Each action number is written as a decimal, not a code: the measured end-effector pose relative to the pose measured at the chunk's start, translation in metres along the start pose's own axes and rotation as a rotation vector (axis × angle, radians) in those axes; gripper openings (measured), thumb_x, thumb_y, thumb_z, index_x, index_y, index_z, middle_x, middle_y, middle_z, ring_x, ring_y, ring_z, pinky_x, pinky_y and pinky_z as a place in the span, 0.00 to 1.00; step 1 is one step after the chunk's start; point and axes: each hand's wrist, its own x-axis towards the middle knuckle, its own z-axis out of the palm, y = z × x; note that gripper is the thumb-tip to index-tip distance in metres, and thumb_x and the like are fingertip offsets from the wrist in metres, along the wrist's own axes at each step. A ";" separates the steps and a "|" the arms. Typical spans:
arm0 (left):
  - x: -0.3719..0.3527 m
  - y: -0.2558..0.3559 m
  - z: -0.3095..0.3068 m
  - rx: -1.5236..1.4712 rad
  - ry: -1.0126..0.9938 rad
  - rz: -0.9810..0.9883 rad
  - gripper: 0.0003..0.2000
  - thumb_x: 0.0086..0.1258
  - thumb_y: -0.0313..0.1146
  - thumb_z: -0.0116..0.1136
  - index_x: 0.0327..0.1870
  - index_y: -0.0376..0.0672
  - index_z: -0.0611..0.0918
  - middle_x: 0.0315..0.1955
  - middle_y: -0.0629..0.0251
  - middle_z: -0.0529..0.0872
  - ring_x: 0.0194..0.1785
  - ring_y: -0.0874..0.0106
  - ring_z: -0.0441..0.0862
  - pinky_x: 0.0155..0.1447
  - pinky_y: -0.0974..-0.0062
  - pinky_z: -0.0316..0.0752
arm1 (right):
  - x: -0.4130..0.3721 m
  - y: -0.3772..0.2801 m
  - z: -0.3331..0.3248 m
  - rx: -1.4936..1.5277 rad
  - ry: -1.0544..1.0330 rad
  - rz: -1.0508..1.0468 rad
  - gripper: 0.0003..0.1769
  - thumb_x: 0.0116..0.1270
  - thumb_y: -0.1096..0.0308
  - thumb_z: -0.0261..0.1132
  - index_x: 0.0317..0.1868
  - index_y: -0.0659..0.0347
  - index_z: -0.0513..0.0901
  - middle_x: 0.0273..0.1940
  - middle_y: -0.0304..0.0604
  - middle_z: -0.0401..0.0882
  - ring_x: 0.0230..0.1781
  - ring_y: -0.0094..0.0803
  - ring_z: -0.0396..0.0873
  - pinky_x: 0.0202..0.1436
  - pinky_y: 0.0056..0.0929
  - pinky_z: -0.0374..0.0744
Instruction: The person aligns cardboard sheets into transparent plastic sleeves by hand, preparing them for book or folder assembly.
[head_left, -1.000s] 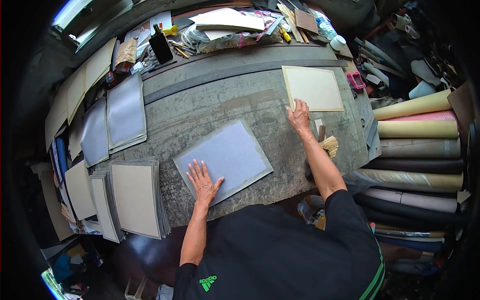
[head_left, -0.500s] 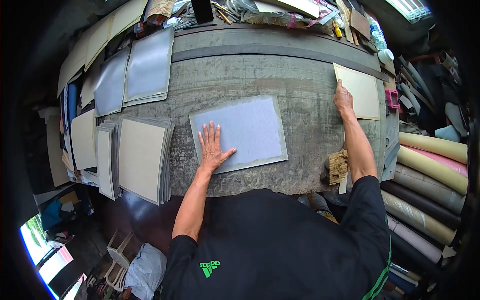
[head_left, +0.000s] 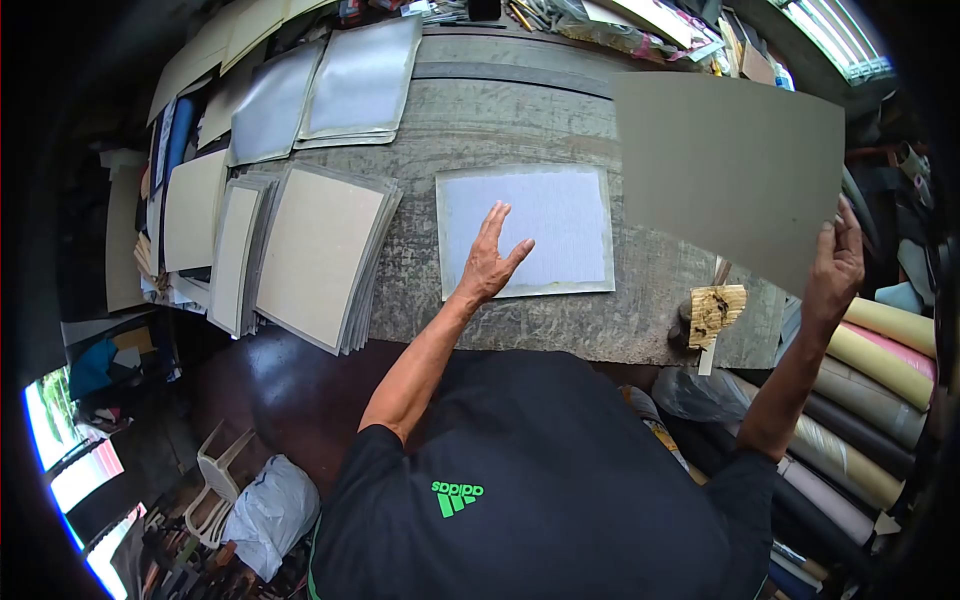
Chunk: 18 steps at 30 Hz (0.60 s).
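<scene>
A pale blue sheet with a grey-green border (head_left: 560, 235) lies flat on the worktable (head_left: 520, 125). Over its left half is my left hand (head_left: 488, 262), fingers spread and holding nothing; whether it touches the sheet I cannot tell. My right hand (head_left: 838, 262) grips the lower right edge of a large grey-brown board (head_left: 735, 170), which is lifted and tilted above the table's right side. The board hides part of the table and of the things behind it.
Stacked cream boards (head_left: 318, 255) stand at the left front, with shiny grey sheets (head_left: 360, 80) behind them. A wooden block (head_left: 717, 312) sits at the front right edge. Material rolls (head_left: 870, 365) lie at the right; a white chair (head_left: 215, 485) is below left.
My right hand has lifted the board off the table and moved right, turning its grey-brown face into view. My left hand's fingers have shifted over the sheet. The whole view has shifted.
</scene>
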 end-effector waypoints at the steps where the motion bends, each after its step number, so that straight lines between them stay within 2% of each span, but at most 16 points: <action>1: -0.003 0.010 0.000 -0.259 0.021 -0.103 0.37 0.66 0.49 0.63 0.69 0.34 0.65 0.72 0.44 0.56 0.73 0.54 0.58 0.71 0.58 0.60 | -0.014 0.006 0.014 0.129 -0.008 0.025 0.22 0.70 0.79 0.53 0.65 0.64 0.72 0.44 0.43 0.83 0.39 0.21 0.81 0.41 0.18 0.80; 2: -0.007 0.016 -0.002 -0.521 0.042 -0.204 0.33 0.69 0.44 0.62 0.68 0.33 0.66 0.70 0.45 0.61 0.68 0.57 0.70 0.66 0.65 0.70 | -0.029 0.009 0.030 0.234 -0.072 0.110 0.23 0.70 0.79 0.52 0.65 0.64 0.71 0.43 0.43 0.83 0.38 0.21 0.81 0.39 0.17 0.80; 3: -0.011 0.018 -0.006 -0.521 0.050 -0.209 0.33 0.69 0.44 0.62 0.68 0.33 0.66 0.70 0.45 0.61 0.68 0.57 0.70 0.66 0.65 0.70 | -0.046 0.013 0.048 0.338 -0.137 0.197 0.23 0.70 0.79 0.52 0.66 0.64 0.70 0.43 0.43 0.82 0.37 0.20 0.80 0.38 0.16 0.79; 5: -0.016 0.019 -0.017 -0.849 0.145 -0.274 0.25 0.71 0.34 0.60 0.65 0.32 0.70 0.67 0.50 0.66 0.55 0.69 0.80 0.56 0.74 0.76 | -0.080 0.030 0.085 0.376 -0.268 0.358 0.24 0.70 0.79 0.52 0.66 0.65 0.69 0.40 0.43 0.82 0.33 0.20 0.79 0.36 0.14 0.78; 6: -0.021 0.022 -0.025 -0.820 0.233 -0.343 0.20 0.71 0.26 0.58 0.62 0.32 0.73 0.56 0.57 0.75 0.42 0.77 0.81 0.48 0.80 0.77 | -0.098 0.046 0.106 0.415 -0.278 0.424 0.24 0.69 0.79 0.53 0.65 0.65 0.69 0.40 0.44 0.82 0.33 0.20 0.79 0.37 0.14 0.78; 7: -0.026 0.016 -0.029 -0.816 0.240 -0.348 0.20 0.71 0.26 0.58 0.62 0.32 0.73 0.56 0.57 0.75 0.42 0.77 0.81 0.48 0.80 0.77 | -0.115 0.061 0.126 0.453 -0.288 0.492 0.24 0.69 0.78 0.53 0.65 0.65 0.69 0.39 0.44 0.82 0.32 0.20 0.79 0.37 0.14 0.77; 9: -0.036 -0.008 -0.035 -0.421 0.412 -0.328 0.18 0.69 0.26 0.59 0.59 0.32 0.76 0.44 0.61 0.76 0.38 0.77 0.79 0.43 0.78 0.77 | -0.144 0.075 0.159 0.483 -0.316 0.570 0.23 0.69 0.76 0.55 0.64 0.66 0.71 0.42 0.45 0.81 0.36 0.22 0.79 0.40 0.19 0.79; 10: -0.039 -0.020 -0.040 -0.083 0.392 -0.347 0.19 0.68 0.25 0.60 0.59 0.32 0.77 0.39 0.63 0.74 0.34 0.77 0.77 0.39 0.79 0.76 | -0.154 0.081 0.173 0.484 -0.322 0.575 0.23 0.69 0.76 0.55 0.64 0.66 0.71 0.42 0.45 0.81 0.36 0.22 0.79 0.40 0.19 0.79; 13: -0.039 -0.044 -0.042 -0.028 0.497 -0.445 0.20 0.67 0.25 0.60 0.60 0.31 0.76 0.38 0.64 0.76 0.32 0.77 0.74 0.37 0.79 0.73 | -0.172 0.099 0.202 0.414 -0.335 0.562 0.20 0.69 0.73 0.57 0.61 0.66 0.75 0.45 0.47 0.80 0.40 0.26 0.78 0.44 0.24 0.79; 14: -0.036 -0.045 -0.043 -0.304 0.542 -0.497 0.18 0.68 0.24 0.59 0.58 0.30 0.76 0.34 0.67 0.79 0.31 0.79 0.74 0.37 0.80 0.72 | -0.172 0.108 0.207 0.342 -0.371 0.559 0.19 0.69 0.72 0.58 0.59 0.68 0.76 0.44 0.45 0.80 0.42 0.26 0.78 0.46 0.25 0.78; 15: -0.032 -0.035 -0.045 -0.332 0.582 -0.489 0.17 0.68 0.24 0.59 0.57 0.29 0.76 0.32 0.69 0.80 0.32 0.80 0.74 0.37 0.81 0.72 | -0.172 0.116 0.211 0.267 -0.405 0.556 0.18 0.69 0.72 0.59 0.57 0.70 0.78 0.44 0.43 0.80 0.43 0.27 0.78 0.49 0.26 0.78; 17: -0.026 -0.045 -0.042 -0.364 0.595 -0.451 0.14 0.67 0.23 0.59 0.52 0.29 0.79 0.32 0.68 0.82 0.32 0.81 0.76 0.36 0.81 0.72 | -0.171 0.134 0.220 0.302 -0.414 0.581 0.18 0.68 0.71 0.61 0.56 0.70 0.79 0.41 0.41 0.82 0.40 0.25 0.78 0.46 0.22 0.77; 18: -0.024 -0.048 -0.042 -0.369 0.579 -0.453 0.14 0.67 0.23 0.59 0.52 0.29 0.79 0.32 0.68 0.82 0.32 0.81 0.76 0.36 0.81 0.72 | -0.169 0.138 0.223 0.314 -0.408 0.614 0.18 0.66 0.70 0.63 0.55 0.68 0.81 0.40 0.42 0.82 0.39 0.25 0.79 0.45 0.23 0.78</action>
